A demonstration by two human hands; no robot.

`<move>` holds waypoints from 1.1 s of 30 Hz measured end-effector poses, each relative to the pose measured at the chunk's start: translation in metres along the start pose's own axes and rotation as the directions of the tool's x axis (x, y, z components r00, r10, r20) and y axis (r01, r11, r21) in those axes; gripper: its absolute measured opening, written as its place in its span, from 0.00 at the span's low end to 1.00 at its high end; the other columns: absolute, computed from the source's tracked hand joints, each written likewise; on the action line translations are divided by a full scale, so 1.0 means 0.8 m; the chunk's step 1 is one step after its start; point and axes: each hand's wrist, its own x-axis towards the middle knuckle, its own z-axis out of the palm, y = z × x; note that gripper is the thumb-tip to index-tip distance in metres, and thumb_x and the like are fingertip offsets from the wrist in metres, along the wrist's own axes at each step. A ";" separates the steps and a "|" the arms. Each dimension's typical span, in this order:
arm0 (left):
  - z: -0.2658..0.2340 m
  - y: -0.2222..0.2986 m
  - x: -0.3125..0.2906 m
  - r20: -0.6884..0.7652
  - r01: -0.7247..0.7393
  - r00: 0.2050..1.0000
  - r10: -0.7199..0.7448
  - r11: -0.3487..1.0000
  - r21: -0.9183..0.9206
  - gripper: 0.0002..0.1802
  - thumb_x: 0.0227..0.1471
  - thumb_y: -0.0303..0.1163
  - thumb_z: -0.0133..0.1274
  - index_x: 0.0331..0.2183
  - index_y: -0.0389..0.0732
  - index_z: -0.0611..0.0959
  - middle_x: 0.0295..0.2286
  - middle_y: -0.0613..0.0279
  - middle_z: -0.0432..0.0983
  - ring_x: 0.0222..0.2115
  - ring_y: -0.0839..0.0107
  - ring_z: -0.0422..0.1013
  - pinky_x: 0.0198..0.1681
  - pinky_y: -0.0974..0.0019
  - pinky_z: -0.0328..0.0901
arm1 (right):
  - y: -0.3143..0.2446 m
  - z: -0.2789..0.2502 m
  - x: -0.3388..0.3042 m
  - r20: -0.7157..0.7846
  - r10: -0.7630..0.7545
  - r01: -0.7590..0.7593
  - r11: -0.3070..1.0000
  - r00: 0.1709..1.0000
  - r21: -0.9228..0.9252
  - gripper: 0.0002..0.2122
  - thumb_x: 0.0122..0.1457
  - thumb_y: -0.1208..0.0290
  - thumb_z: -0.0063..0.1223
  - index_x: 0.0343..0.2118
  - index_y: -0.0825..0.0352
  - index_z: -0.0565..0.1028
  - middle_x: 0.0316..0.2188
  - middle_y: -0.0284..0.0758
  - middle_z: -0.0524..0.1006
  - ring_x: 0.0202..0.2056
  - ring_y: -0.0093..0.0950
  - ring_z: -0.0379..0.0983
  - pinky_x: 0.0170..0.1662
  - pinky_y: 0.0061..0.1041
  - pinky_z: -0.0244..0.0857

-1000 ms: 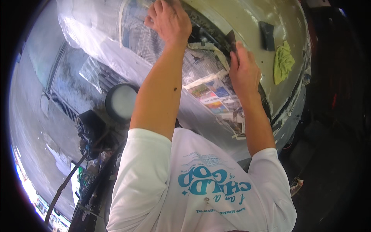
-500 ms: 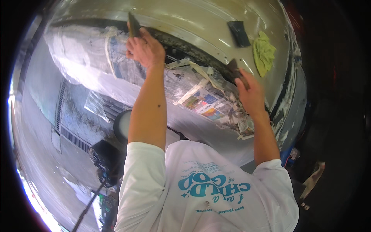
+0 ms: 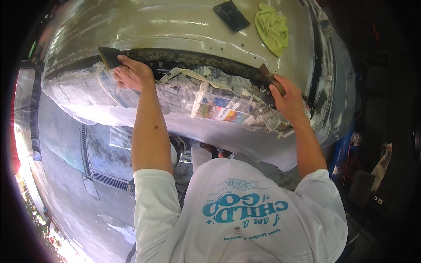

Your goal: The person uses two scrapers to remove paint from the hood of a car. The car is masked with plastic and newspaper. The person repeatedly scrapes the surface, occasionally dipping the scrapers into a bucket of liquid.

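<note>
My left hand [image 3: 137,75] is closed on a thin, flat, dark piece with an olive edge [image 3: 109,58], held at the left end of a blotchy dark strip [image 3: 193,57]. That strip runs along the edge of a glossy beige vehicle panel [image 3: 149,28]. Toward the strip's right end, my right hand [image 3: 289,95] grips a brown flat-bladed scraper [image 3: 265,72], its blade tilted up by the strip. Fingers hide part of both tools. Newspaper masking [image 3: 180,94] with torn tape borders the strip on my side.
A yellow-green cloth [image 3: 272,30] and a dark square sheet [image 3: 231,16] lie on the panel beyond the strip. Clear plastic film [image 3: 87,98] drapes over the near side. Below is a concrete floor with a drain grate [image 3: 107,179].
The view has shifted. My left hand has moved left along the strip, and its flat piece lies lower over it. My right hand stays near the right end, still gripping the scraper.
</note>
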 end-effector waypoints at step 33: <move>0.008 -0.007 0.007 0.010 0.068 0.998 -0.070 0.993 0.099 0.43 0.73 0.64 0.26 0.61 0.38 0.78 0.54 0.47 0.77 0.59 0.52 0.63 0.67 0.45 0.46 | 0.043 -0.029 0.030 0.163 -0.083 0.068 0.993 0.983 0.100 0.16 0.59 0.72 0.71 0.48 0.70 0.83 0.38 0.43 0.84 0.37 0.41 0.82 0.42 0.33 0.76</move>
